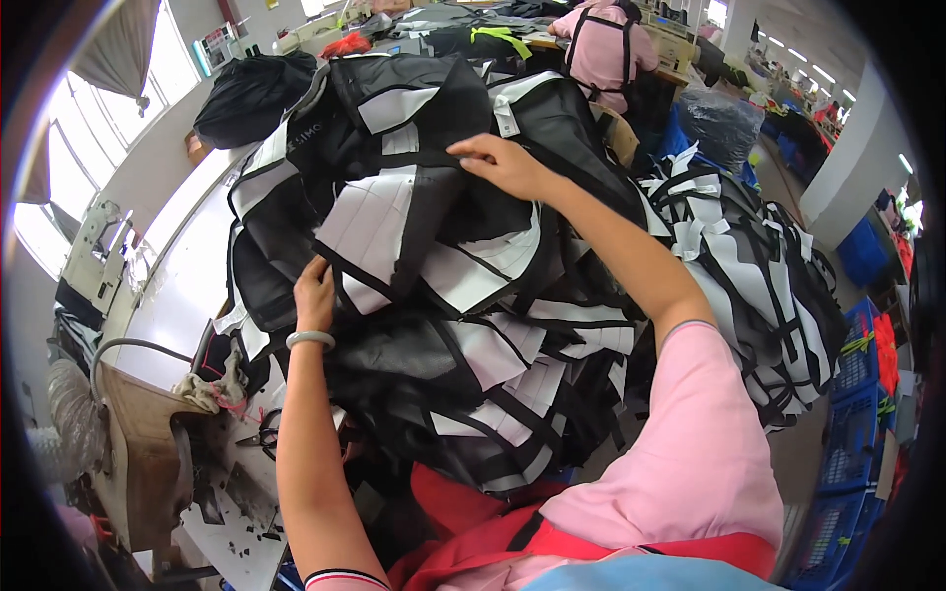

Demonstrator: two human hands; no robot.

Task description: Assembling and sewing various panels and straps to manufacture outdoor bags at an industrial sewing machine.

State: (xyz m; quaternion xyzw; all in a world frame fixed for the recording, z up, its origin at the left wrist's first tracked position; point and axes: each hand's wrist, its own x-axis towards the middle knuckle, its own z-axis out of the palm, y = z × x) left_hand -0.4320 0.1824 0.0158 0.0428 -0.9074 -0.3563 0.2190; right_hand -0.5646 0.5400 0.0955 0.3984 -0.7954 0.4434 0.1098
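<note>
Light-blue cloth [650,576]: nearest the lens, at your front.
White-faced panel [367,219]: atop the black-and-white heap [483,360], between your hands.
Left hand [314,295]: closed narrowly on the panel's lower-left edge.
Right hand [503,165]: fingers partly extended at dark fabric beyond the panel's upper right; whether they grip, I cannot tell.
Slide risk: layers beneath lie loose and uneven; a hard pull from you could bring neighbouring pieces down.
Snag risk: black strips [522,419] (several cross one another) could catch if you lift.
Scissors [264,435]: near your left forearm; a dragged edge might sweep them along.
</note>
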